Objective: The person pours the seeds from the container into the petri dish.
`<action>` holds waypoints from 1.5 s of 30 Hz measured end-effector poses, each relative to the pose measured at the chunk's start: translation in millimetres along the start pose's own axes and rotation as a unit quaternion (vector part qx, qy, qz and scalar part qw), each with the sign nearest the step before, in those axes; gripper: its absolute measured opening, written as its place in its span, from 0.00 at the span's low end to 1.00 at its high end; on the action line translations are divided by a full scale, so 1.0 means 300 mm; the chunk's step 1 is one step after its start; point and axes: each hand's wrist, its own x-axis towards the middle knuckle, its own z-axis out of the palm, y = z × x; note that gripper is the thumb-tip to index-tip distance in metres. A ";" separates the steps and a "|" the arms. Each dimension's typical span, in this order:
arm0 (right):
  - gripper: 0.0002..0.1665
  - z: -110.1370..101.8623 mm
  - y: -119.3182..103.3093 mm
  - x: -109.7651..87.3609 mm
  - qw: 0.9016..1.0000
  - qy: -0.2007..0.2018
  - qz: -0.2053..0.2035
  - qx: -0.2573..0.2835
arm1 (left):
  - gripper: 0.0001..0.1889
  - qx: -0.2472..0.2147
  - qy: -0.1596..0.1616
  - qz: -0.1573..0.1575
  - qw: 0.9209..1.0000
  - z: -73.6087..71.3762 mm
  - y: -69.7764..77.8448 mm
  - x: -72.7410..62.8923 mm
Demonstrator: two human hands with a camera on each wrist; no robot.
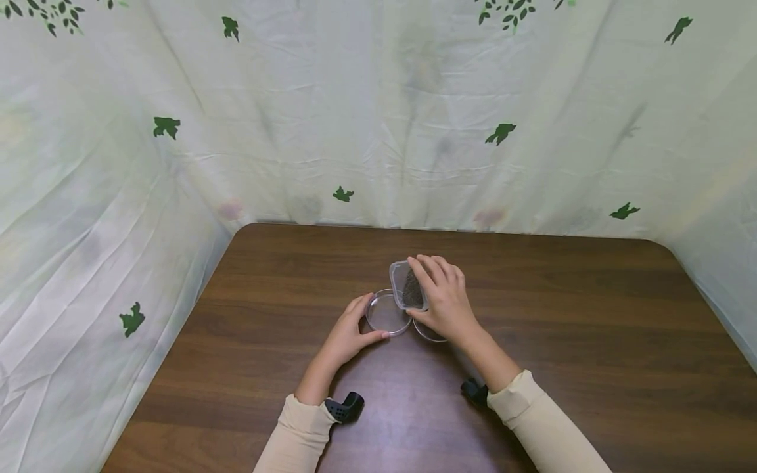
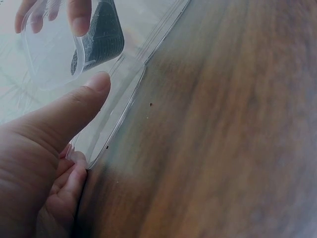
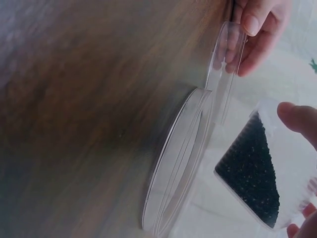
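Observation:
My left hand (image 1: 347,336) holds a clear round petri dish (image 1: 384,323) by its rim, thumb on the near side and fingers on the far left. A second clear dish (image 3: 163,183) stands just right of it, partly hidden in the head view by my right hand (image 1: 447,299). That hand grips a small clear plastic tub (image 1: 399,276) between thumb and fingers, raised and tilted above the dishes. Dark fine granules (image 3: 252,173) lie slanted inside the tub. Whether any granules are in the dishes cannot be made out.
Under the dishes is a brown wood-grain table (image 1: 284,276) with rounded far corners. A pale curtain (image 1: 378,131) with green bird and leaf prints hangs behind it and along the sides. A few tiny dark specks (image 2: 151,104) lie on the tabletop near the left dish.

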 end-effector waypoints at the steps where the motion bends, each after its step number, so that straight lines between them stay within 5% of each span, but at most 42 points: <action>1: 0.60 0.001 -0.001 0.000 1.000 -0.001 -0.001 -0.001 | 0.44 0.001 0.000 0.000 1.000 0.000 0.000 0.000; 45: 0.60 0.019 -0.016 0.006 0.998 -0.020 -0.031 -0.041 | 0.45 0.004 -0.012 -0.024 1.000 -0.002 -0.001 -0.003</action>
